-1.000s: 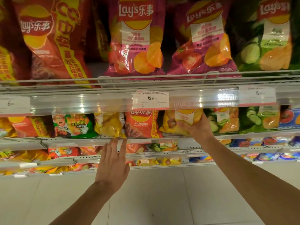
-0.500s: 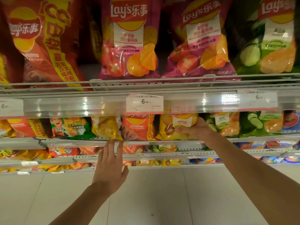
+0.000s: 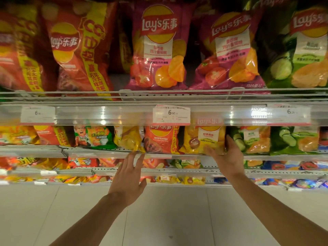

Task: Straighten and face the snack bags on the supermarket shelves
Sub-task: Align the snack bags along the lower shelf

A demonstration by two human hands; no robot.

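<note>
Right hand (image 3: 229,157) gripping the yellow chip bag (image 3: 202,139) on the second shelf (image 3: 106,151), thumb at its right edge; left hand (image 3: 128,178) spread flat, fingertips at the shelf lip

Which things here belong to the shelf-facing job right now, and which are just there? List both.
In play:
right hand gripping the yellow Lay's bag
left hand, fingers straight, at the shelf edge
red Lay's bag beside it

Just there:
price tag
pink tomato bags above
floor
</note>
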